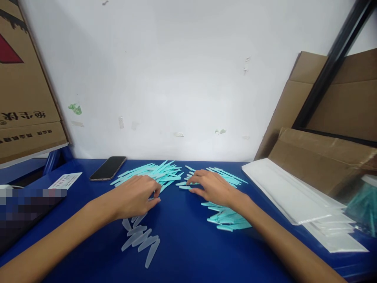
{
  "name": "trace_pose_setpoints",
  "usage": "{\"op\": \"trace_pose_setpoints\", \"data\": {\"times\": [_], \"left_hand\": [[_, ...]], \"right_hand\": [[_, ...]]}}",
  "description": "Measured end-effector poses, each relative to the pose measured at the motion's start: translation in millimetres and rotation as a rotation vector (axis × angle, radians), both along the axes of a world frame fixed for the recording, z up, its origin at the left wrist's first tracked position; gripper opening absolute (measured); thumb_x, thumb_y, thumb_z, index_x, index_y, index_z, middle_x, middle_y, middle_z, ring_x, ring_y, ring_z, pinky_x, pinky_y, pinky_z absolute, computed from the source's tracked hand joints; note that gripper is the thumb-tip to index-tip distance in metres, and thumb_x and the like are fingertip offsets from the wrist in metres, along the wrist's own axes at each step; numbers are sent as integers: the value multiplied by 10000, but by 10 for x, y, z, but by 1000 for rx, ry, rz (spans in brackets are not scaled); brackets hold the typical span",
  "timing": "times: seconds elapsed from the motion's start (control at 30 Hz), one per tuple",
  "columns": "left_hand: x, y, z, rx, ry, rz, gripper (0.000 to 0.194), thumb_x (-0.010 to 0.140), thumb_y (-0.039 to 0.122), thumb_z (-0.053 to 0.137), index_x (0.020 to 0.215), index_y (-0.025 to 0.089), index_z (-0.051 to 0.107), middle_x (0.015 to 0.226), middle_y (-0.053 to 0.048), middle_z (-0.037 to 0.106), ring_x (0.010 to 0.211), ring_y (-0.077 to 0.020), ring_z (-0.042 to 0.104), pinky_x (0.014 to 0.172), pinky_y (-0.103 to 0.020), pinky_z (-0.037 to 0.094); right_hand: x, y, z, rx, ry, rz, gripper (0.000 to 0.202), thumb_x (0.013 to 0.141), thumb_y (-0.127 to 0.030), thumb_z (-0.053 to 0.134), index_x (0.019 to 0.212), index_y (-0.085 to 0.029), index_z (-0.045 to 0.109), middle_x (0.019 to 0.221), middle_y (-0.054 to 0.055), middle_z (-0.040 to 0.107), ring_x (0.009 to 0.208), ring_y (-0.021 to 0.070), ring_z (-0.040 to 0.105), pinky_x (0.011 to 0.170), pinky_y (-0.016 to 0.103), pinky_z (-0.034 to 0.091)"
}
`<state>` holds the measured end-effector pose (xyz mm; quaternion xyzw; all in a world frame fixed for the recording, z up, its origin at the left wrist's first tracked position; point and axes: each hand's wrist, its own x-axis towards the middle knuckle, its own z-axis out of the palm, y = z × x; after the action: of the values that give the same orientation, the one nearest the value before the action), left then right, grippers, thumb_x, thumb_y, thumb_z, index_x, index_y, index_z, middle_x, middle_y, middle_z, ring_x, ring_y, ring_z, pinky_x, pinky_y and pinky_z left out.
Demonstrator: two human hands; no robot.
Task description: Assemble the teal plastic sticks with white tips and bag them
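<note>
My left hand [137, 196] is closed, its thumb and forefinger curled close together beside the left heap of slim teal sticks [165, 171], which look like eyebrow razors. A pale sliver shows at its fingertips, too small to name. Below that hand lie several translucent blade covers [141, 239], loosely overlapping. My right hand [210, 186] has its fingers bent and apart over a row of teal razors [225, 177]. Its thumb and fingertips touch or nearly touch the ends of razors there. Another pile of teal razors [228, 218] lies below my right wrist, partly hidden by the forearm.
A phone [108, 168] lies at the back left, near a printed card [65, 181]. White flat sleeves [294, 196] are stacked at right, beside a clear bag of teal pieces [363, 208]. Cardboard boxes [26, 86] flank the blue table [182, 251]; a white wall stands behind.
</note>
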<state>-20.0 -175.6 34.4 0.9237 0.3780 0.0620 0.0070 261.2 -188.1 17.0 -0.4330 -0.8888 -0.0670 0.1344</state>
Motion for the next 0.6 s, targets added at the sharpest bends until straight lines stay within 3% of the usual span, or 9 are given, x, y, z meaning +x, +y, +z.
{"op": "trace_pose_setpoints", "data": {"times": [0.13,0.33,0.47,0.6], "left_hand": [[-28,4,-44,-21,9,14,170,852,382,598,840,242,693,833,-74,691,743,-241,620,599,-314,368],[20,-37,-72,-74,-19,-6,156,868,337,579,890,247,704,842,-70,698,776,-249,639,601,-310,378],[49,-50,-110,-47,3,-21,145,867,289,558,925,247,684,834,-59,687,747,-238,627,595,-304,362],[61,-40,-135,-52,16,-19,136,873,300,546,930,245,657,805,-42,675,716,-226,613,587,-294,339]], "right_hand": [[109,-10,171,-78,59,-56,201,947,-358,563,1019,-249,715,991,47,702,888,202,647,696,293,447],[505,-71,484,-668,81,-127,360,759,-476,741,1040,-251,730,866,23,739,722,186,656,578,256,442],[675,-42,461,-811,44,-221,462,634,-543,796,983,-241,763,890,49,740,760,224,666,570,264,443],[647,11,384,-869,13,-295,450,588,-541,816,918,-238,772,897,40,745,799,237,663,614,277,454]]}}
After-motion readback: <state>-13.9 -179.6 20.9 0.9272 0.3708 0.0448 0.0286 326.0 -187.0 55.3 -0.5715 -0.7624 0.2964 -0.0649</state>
